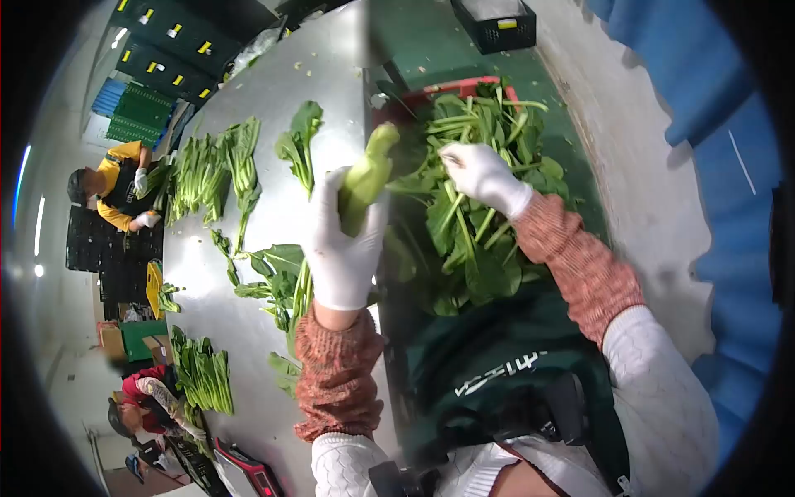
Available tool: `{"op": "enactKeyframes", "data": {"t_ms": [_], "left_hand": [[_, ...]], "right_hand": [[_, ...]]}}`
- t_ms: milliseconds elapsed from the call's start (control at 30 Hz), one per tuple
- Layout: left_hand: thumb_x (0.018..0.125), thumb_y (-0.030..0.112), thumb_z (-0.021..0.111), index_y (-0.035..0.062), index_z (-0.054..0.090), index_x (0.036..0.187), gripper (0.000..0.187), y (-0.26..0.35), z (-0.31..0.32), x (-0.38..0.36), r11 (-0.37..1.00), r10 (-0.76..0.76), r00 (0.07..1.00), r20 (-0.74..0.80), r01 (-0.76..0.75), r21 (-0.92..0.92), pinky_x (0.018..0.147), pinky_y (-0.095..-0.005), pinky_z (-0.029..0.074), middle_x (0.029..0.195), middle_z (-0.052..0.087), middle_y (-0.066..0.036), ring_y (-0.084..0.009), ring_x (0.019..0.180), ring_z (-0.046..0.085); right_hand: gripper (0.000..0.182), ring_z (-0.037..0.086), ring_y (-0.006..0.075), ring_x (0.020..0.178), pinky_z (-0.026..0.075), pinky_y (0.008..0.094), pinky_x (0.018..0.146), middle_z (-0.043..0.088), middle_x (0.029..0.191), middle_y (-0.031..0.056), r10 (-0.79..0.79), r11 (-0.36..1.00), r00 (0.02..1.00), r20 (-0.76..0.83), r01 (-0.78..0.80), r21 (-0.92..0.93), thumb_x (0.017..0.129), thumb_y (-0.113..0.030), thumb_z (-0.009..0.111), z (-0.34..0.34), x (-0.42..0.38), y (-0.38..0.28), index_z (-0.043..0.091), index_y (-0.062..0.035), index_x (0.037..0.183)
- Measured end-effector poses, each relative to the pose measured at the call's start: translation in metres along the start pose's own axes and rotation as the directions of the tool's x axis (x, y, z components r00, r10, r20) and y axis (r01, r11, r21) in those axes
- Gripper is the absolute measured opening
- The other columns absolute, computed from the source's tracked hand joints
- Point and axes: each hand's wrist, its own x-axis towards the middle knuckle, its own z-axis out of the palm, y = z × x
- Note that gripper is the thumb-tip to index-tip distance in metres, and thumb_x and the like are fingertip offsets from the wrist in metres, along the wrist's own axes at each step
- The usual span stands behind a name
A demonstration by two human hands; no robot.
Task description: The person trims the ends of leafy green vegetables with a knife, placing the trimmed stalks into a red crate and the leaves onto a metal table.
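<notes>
My left hand (341, 261), in a white glove, is wrapped round a pale green leafy vegetable (364, 182) above the table's edge. Its upper end is blurred. To the right, my gloved right hand (484, 176) has its fingers drawn together in a pinch over a heap of leafy greens (476, 240); whether anything is between the fingertips I cannot make out. The heap fills a red crate (464, 86), of which only the far rim shows. On the table near my left hand lie loose stalks of greens (303, 145) and a leafy bunch (281, 277).
The metal table (331, 58) runs along my left, with rows of greens (203, 174) and another pile (203, 373) on it. Across it work a person in yellow (124, 170) and one in red (145, 398). A black crate (497, 31) stands on the floor beyond.
</notes>
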Motion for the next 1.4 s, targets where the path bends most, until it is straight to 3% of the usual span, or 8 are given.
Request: {"op": "enactKeyframes", "data": {"t_ms": [167, 267, 367, 567, 833, 967, 1233, 1400], "left_hand": [[0.079, 0.005, 0.075, 0.0013, 0.059, 0.110, 0.035, -0.015, 0.033, 0.003, 0.999, 0.047, 0.999, -0.024, -0.048, -0.025, 0.081, -0.0286, 0.050, 0.096, 0.065, -0.011, -0.0182, 0.088, 0.063], [0.080, 0.000, 0.071, 0.0012, 0.055, 0.113, 0.037, -0.010, 0.047, 0.002, 0.995, 0.073, 0.996, 0.046, -0.069, -0.079, 0.082, -0.0331, 0.049, 0.097, 0.061, -0.011, -0.0213, 0.091, 0.060], [0.073, -0.003, 0.067, -0.0013, 0.049, 0.117, 0.047, -0.028, 0.065, 0.002, 0.981, 0.076, 0.994, 0.081, -0.060, -0.186, 0.082, -0.0431, 0.048, 0.104, 0.055, -0.021, -0.0387, 0.093, 0.057], [0.083, 0.030, 0.071, 0.0028, 0.048, 0.119, 0.050, -0.023, 0.036, -0.002, 0.917, -0.170, 0.958, 0.229, 0.239, -0.320, 0.085, -0.0385, 0.050, 0.106, 0.061, -0.019, -0.0321, 0.097, 0.063], [0.090, 0.018, 0.065, 0.0053, 0.056, 0.111, 0.026, -0.052, 0.015, 0.000, 0.277, -0.480, 0.827, 0.292, 0.459, -0.844, 0.085, -0.0335, 0.047, 0.102, 0.060, -0.008, -0.0173, 0.091, 0.058], [0.092, 0.018, 0.061, 0.0046, 0.055, 0.119, 0.031, -0.060, 0.004, -0.004, 0.078, -0.384, 0.846, 0.369, 0.428, -0.900, 0.107, -0.0500, 0.040, 0.117, 0.058, -0.013, -0.0290, 0.115, 0.056], [0.087, 0.014, 0.064, -0.0020, 0.043, 0.130, 0.051, -0.049, 0.006, -0.003, -0.379, -0.353, 0.855, 0.379, 0.240, -0.894, 0.115, -0.0544, 0.031, 0.135, 0.045, -0.025, -0.0370, 0.129, 0.044], [0.088, 0.017, 0.062, 0.0046, 0.054, 0.114, 0.030, -0.075, -0.028, -0.006, -0.518, -0.162, 0.936, 0.311, 0.187, -0.834, 0.069, -0.0295, 0.039, 0.072, 0.040, 0.001, -0.0126, 0.066, 0.042]], "right_hand": [[0.029, 0.052, 0.0069, 0.064, 0.045, 0.0270, 0.058, 0.061, 0.072, 0.0008, 0.016, 0.812, 0.997, 0.076, -0.057, 0.581, 0.092, -0.031, 0.066, -0.044, -0.013, -0.067, 0.066, -0.0019, 0.093], [0.028, 0.054, 0.0074, 0.070, 0.047, 0.0265, 0.063, 0.064, 0.080, 0.0043, -0.261, 0.932, 0.965, 0.008, 0.250, 0.261, 0.089, -0.023, 0.071, -0.050, -0.008, -0.083, 0.064, 0.0017, 0.101], [0.025, 0.054, 0.0084, 0.071, 0.046, 0.0263, 0.064, 0.064, 0.081, 0.0033, -0.266, 0.928, 0.964, -0.024, 0.262, 0.264, 0.090, -0.018, 0.069, -0.047, -0.010, -0.086, 0.064, 0.0021, 0.105], [0.018, 0.045, 0.0006, 0.068, 0.037, 0.0193, 0.059, 0.056, 0.078, -0.0057, -0.022, 0.931, 1.000, -0.013, 0.026, 0.364, 0.096, -0.004, 0.052, -0.053, -0.009, -0.066, 0.067, -0.0011, 0.107], [0.038, 0.064, 0.0254, 0.105, 0.048, 0.0316, 0.091, 0.065, 0.119, 0.0143, -0.232, 0.971, 0.954, -0.191, 0.237, 0.003, 0.090, -0.015, 0.064, -0.040, 0.008, -0.040, 0.060, -0.0049, 0.126], [0.034, 0.064, 0.0118, 0.096, 0.049, 0.0271, 0.087, 0.070, 0.106, 0.0069, -0.041, 0.893, 0.996, 0.075, 0.003, 0.450, 0.091, -0.021, 0.067, -0.031, 0.000, -0.060, 0.064, -0.0045, 0.121], [0.037, 0.057, 0.0045, 0.075, 0.047, 0.0222, 0.068, 0.065, 0.083, 0.0000, -0.085, 0.854, 0.905, 0.418, -0.150, 0.498, 0.089, -0.021, 0.072, -0.016, -0.010, -0.087, 0.064, -0.0014, 0.119], [0.026, 0.058, 0.0041, 0.067, 0.045, 0.0211, 0.061, 0.062, 0.074, -0.0021, 0.016, 0.852, 0.944, 0.328, -0.185, 0.490, 0.092, -0.019, 0.067, -0.018, -0.011, -0.077, 0.068, -0.0021, 0.111]]}}
